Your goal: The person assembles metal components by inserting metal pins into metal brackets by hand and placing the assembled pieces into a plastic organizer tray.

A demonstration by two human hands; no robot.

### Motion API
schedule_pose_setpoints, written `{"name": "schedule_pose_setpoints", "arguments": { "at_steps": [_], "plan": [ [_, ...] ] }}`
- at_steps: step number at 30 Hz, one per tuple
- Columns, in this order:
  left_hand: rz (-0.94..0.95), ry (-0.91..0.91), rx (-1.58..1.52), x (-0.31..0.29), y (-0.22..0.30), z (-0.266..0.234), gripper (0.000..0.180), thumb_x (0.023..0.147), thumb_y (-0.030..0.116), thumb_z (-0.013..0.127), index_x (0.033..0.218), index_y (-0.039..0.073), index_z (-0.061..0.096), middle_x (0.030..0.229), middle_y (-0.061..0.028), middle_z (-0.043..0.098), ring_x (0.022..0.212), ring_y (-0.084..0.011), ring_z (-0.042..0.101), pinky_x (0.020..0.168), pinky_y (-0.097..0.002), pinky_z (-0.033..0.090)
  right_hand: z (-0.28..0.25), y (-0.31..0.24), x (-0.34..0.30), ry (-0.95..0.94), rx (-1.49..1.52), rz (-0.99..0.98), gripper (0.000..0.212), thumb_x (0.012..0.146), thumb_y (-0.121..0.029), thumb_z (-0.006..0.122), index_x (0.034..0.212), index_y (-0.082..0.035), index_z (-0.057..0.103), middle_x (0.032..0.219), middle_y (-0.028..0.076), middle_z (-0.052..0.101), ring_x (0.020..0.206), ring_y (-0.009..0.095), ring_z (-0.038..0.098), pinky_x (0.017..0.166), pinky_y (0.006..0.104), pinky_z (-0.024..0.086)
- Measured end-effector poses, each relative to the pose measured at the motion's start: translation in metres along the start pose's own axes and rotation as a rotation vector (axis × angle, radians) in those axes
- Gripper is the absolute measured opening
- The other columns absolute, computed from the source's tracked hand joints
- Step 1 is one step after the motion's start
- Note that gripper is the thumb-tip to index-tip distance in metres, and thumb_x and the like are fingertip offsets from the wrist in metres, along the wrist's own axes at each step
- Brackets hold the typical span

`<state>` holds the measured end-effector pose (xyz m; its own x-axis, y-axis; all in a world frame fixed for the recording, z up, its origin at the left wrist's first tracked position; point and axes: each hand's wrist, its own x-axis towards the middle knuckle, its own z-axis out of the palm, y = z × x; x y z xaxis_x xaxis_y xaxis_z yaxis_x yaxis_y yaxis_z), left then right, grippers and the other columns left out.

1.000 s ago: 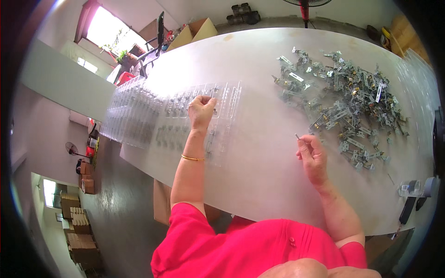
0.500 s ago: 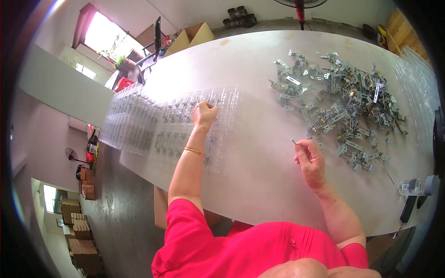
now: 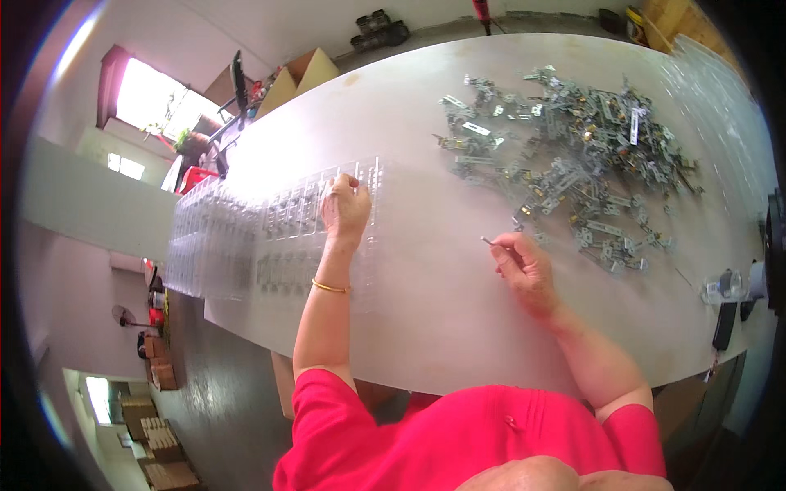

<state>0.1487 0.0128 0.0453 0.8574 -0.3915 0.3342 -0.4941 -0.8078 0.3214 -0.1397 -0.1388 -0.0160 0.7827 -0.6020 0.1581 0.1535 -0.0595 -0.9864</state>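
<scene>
From my remote feed, I see the right hand pinching a thin rod above the surface, near the heap of metal parts. The left hand is at the clear tray, fingers curled; I can't tell whether they grasp anything. Stacked trays stand just left of that tray.

The bare left hand has moved rightward over the clear, ribbed plastic tray, closer to its right edge. The bare right hand has turned, its thin grey rod now flatter and pointing more leftward. The view has swung right, leaving only the far fan's red upright post showing.
</scene>
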Motion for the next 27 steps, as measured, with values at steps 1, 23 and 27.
{"name": "schedule_pose_setpoints", "arguments": {
  "at_steps": [1, 23, 27],
  "plan": [
    [0.01, -0.006, -0.006, -0.004, 0.008, 0.004, 0.016, 0.083, 0.019, 0.066, 0.088, 0.005, 0.067, 0.09, -0.0151, 0.066, 0.089, -0.0362, 0.065, 0.079, -0.0467, 0.051, 0.0, 0.0, 0.0, -0.027, 0.014, -0.02, 0.005, 0.097, -0.009, 0.065, 0.099, -0.005, 0.064, 0.085, 0.0, 0.054, 0.067, 0.006, 0.054, 0.059, 0.0223, 0.042],
    [0.619, -0.134, -0.446, -0.058, 0.17, 0.037, 0.007, 0.083, 0.009, 0.069, 0.085, 0.006, 0.063, 0.082, -0.0093, 0.061, 0.081, -0.0319, 0.059, 0.076, -0.043, 0.047, -0.002, -0.005, -0.003, -0.086, -0.153, -0.144, 0.009, 0.091, -0.011, 0.067, 0.097, -0.006, 0.063, 0.081, 0.009, 0.059, 0.07, 0.023, 0.057, 0.063, 0.0353, 0.047],
    [0.664, -0.165, -0.468, -0.065, 0.185, 0.037, 0.006, 0.083, 0.009, 0.068, 0.085, 0.006, 0.064, 0.082, -0.0097, 0.061, 0.083, -0.0322, 0.06, 0.077, -0.0436, 0.047, -0.001, 0.001, -0.003, -0.067, -0.183, -0.197, 0.009, 0.091, -0.012, 0.066, 0.095, -0.006, 0.061, 0.083, 0.01, 0.062, 0.073, 0.029, 0.06, 0.065, 0.0391, 0.048]
  ]
}}
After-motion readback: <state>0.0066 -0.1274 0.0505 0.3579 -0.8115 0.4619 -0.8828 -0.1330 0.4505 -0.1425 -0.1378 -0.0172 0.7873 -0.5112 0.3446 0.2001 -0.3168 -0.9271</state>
